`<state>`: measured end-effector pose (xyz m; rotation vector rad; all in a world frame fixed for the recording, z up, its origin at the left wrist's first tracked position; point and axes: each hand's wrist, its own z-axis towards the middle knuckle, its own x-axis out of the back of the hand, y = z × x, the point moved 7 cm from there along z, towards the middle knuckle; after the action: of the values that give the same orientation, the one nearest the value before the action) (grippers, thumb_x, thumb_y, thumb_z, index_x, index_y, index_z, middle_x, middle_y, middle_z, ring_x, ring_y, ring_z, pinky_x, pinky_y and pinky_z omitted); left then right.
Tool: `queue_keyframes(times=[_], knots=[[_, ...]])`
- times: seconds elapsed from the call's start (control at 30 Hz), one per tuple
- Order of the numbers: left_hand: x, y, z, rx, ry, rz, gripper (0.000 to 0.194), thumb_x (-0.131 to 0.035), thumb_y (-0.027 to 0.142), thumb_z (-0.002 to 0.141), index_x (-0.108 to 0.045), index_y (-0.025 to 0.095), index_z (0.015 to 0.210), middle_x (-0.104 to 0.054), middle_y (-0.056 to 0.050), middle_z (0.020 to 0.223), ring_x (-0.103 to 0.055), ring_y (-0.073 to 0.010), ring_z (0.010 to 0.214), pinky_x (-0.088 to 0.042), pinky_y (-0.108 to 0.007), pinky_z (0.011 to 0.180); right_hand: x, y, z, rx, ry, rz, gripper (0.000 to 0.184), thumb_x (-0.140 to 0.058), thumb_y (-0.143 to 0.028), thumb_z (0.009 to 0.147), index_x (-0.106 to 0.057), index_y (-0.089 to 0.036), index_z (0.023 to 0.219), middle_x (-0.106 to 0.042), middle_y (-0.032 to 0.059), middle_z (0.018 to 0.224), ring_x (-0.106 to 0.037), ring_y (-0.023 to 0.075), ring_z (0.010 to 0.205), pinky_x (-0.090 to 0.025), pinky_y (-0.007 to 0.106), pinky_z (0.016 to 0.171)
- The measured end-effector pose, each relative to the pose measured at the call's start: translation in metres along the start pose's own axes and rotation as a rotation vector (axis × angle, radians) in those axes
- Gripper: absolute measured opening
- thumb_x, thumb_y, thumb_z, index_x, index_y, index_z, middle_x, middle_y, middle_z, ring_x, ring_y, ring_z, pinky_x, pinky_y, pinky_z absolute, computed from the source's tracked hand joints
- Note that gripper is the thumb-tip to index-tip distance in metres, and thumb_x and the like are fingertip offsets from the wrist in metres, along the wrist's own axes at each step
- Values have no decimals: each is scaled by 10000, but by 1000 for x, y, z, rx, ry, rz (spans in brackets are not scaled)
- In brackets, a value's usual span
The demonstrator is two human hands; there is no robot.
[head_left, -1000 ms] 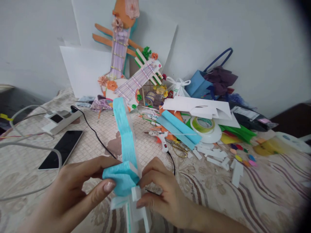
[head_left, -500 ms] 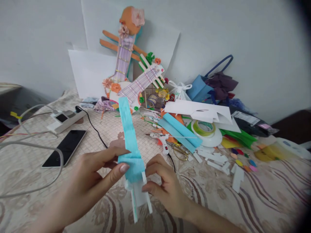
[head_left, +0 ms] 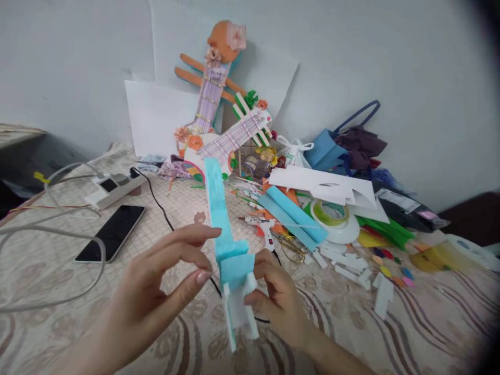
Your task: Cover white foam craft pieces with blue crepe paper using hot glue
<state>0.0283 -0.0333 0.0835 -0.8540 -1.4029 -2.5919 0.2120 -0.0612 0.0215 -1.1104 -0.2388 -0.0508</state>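
Pinching one white channel-shaped piece by its right wall at lower centre, the right hand has thumb and fingers closed on it; one blue strip runs up from it. The left hand is loosely spread, gripping nothing; whether its index fingertip touches the strip I cannot tell. Two guitar-shaped crafts lean at upper centre, the lower one partly covered by the strip. Lettering on one label at right is too small to read
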Motion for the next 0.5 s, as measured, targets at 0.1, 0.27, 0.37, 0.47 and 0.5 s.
queue_keyframes(times=[0.1,0.27,0.37,0.47,0.5], knots=[[-7,4,2,-74,-51,39,147,-575,157,910,-653,254,987,-639,-47,1319,-608,-202,1217,-499,-345,1046,1,3,-1,-15,-7,16,259,-645,-471,896,-652,-215,853,-587,23,875,-575,178,842,-454,295,737],[-11,9,8,-127,-82,68,149,-577,137,902,-690,226,940,-744,-49,1081,-697,-170,1034,-564,-231,871,3,8,-4,-25,1,22,256,-649,-470,891,-659,-215,866,-596,25,882,-580,186,860,-460,300,767],[-13,11,7,-159,-114,85,199,-571,145,909,-704,232,1030,-745,-54,1093,-706,-183,1030,-571,-237,867,3,10,-4,-42,18,18,269,-647,-481,887,-657,-213,876,-611,41,918,-593,204,894,-475,322,799],[-17,10,5,-179,-150,106,275,-558,155,923,-680,264,1145,-728,-45,1156,-690,-181,1083,-558,-242,914,3,10,-4,-47,41,13,288,-640,-504,883,-657,-216,890,-613,47,930,-595,214,913,-485,338,824],[-17,10,6,-182,-151,111,286,-556,161,926,-671,269,1165,-722,-44,1174,-684,-178,1097,-553,-241,926,3,10,-3,-47,47,10,287,-638,-504,884,-654,-217,881,-609,44,916,-594,215,916,-485,338,830]])
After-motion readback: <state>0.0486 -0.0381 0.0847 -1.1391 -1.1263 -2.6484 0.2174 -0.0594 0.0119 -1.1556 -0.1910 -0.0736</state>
